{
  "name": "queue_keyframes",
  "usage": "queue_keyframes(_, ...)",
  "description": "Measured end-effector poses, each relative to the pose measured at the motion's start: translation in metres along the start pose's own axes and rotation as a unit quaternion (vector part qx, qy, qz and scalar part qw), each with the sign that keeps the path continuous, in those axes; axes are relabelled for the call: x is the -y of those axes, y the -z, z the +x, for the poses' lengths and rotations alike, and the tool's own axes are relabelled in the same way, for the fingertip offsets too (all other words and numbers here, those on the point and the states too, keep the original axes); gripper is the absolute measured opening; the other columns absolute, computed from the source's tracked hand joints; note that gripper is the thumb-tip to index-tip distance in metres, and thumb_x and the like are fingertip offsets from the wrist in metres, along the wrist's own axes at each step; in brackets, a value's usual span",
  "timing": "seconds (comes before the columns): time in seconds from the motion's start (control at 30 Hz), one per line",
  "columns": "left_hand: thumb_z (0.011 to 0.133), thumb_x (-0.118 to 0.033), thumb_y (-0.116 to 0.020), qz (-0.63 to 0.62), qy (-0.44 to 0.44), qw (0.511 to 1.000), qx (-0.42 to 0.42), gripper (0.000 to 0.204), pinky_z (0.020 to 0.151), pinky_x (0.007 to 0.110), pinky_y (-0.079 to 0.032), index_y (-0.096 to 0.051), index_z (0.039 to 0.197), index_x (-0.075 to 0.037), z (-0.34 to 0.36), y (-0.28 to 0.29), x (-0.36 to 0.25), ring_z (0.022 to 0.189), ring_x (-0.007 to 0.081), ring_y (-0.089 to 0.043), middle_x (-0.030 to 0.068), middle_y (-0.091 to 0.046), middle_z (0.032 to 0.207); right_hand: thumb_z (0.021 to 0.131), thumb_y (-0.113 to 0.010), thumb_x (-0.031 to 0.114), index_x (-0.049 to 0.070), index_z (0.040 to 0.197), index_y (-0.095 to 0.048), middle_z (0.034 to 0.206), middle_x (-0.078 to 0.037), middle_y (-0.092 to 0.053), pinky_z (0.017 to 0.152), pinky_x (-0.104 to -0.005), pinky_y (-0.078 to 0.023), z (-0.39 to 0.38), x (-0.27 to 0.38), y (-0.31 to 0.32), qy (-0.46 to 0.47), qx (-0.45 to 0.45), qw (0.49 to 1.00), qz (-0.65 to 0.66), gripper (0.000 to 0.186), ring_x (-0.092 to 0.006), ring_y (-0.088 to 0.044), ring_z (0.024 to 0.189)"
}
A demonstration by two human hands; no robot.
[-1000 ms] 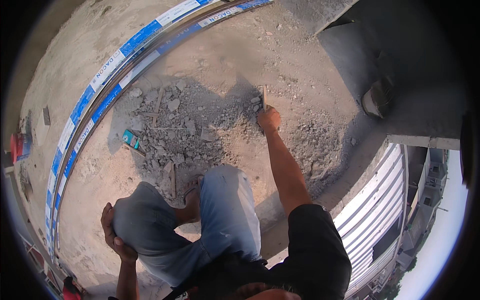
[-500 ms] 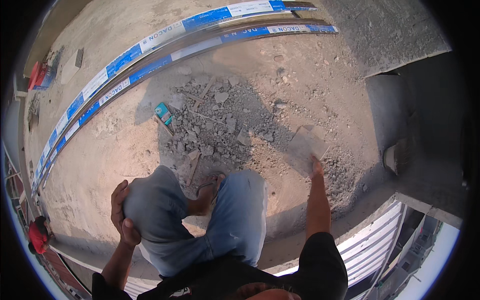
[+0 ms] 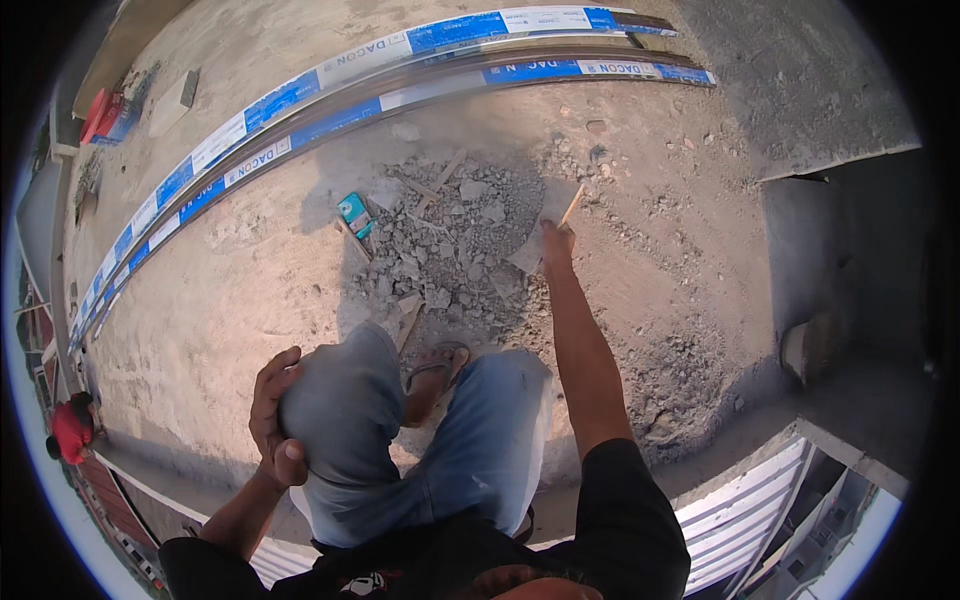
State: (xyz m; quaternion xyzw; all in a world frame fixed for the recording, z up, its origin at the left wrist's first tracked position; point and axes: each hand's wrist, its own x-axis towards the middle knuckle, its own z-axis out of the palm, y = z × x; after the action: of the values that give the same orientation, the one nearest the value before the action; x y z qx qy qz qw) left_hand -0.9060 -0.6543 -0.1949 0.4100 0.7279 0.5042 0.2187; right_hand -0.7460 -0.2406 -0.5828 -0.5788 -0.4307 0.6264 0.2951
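Note:
My right hand [image 3: 558,243] grips a thin, flat grey board [image 3: 572,205], tilted nearly edge-on at the right side of a rubble heap [image 3: 465,235]. The heap is grey broken concrete mixed with dust and scraps of wood. My left hand [image 3: 275,415] lies against my bent left knee, fingers apart, with nothing in it. A teal packet [image 3: 355,216] rests at the heap's left side, next to a short wooden strip [image 3: 352,240]. Another piece of wood [image 3: 409,318] lies just in front of my sandalled foot [image 3: 435,375].
Long bars in blue and white wrapping [image 3: 400,100] cross the floor beyond the heap. Loose grit [image 3: 685,375] lies at right, near a raised concrete slab [image 3: 800,110]. A red bucket [image 3: 100,115] stands far left. A person in red [image 3: 72,428] is at the lower left.
My right hand has moved the board forward and left to the heap, turning it from flat to nearly edge-on. My left hand stays on the knee. The view has shifted slightly.

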Motion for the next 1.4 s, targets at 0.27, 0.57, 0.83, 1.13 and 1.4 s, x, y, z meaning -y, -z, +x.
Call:
queue_keyframes(0.27,0.086,-0.06,-0.045,0.032,-0.028,0.999,0.002,0.075,0.101,0.045,-0.036,-0.05,0.125,0.004,-0.003,0.002,-0.001,0.121,0.0358,-0.045,0.0274,-0.045,0.13,0.086,-0.063,0.015,-0.001,0.108,-0.059,0.096,-0.007,-0.065,0.075,-0.0299,-0.046,-0.101,0.081,0.048,0.09,-0.04,0.994,-0.04,0.027,-0.0169,-0.059,0.084)
queue_keyframes(0.57,0.087,-0.059,-0.042,0.062,0.003,0.996,-0.063,0.074,0.101,0.046,-0.035,-0.049,0.126,0.004,-0.021,0.029,0.004,0.122,0.0365,-0.045,0.0275,-0.045,0.13,0.089,-0.059,0.021,0.0,0.126,-0.052,0.118,-0.012,-0.058,0.091,-0.0429,-0.048,-0.246,-0.061,0.275,-0.149,-0.149,0.959,0.188,0.043,-0.0293,-0.059,0.105)
queue_keyframes(0.83,0.087,-0.06,-0.042,0.077,0.014,0.994,-0.077,0.075,0.103,0.045,-0.033,-0.049,0.127,0.004,-0.033,0.038,-0.001,0.124,0.0355,-0.043,0.0262,-0.045,0.131,0.094,-0.052,0.031,0.001,0.127,-0.052,0.12,-0.013,-0.059,0.095,-0.0423,-0.047,-0.162,-0.115,0.149,-0.187,-0.029,0.945,0.268,0.045,-0.0305,-0.058,0.107)
queue_keyframes(1.13,0.087,-0.062,-0.041,0.073,0.011,0.995,-0.063,0.077,0.105,0.045,-0.031,-0.049,0.127,0.004,-0.035,0.032,-0.004,0.126,0.0343,-0.041,0.0247,-0.045,0.133,0.082,-0.069,0.024,0.003,0.097,-0.058,0.09,-0.007,-0.058,0.065,-0.0351,-0.049,-0.105,-0.022,0.008,-0.105,-0.059,0.969,0.217,0.028,-0.0181,-0.057,0.078)
queue_keyframes(1.4,0.087,-0.063,-0.041,0.086,-0.004,0.995,-0.045,0.078,0.102,0.045,-0.034,-0.05,0.127,0.004,-0.033,0.025,-0.014,0.124,0.0349,-0.043,0.0257,-0.045,0.132,0.085,-0.061,0.014,-0.004,0.109,-0.057,0.095,-0.012,-0.062,0.07,-0.0398,-0.053,-0.109,0.045,-0.107,-0.094,0.041,0.977,0.186,0.03,-0.0264,-0.064,0.083)
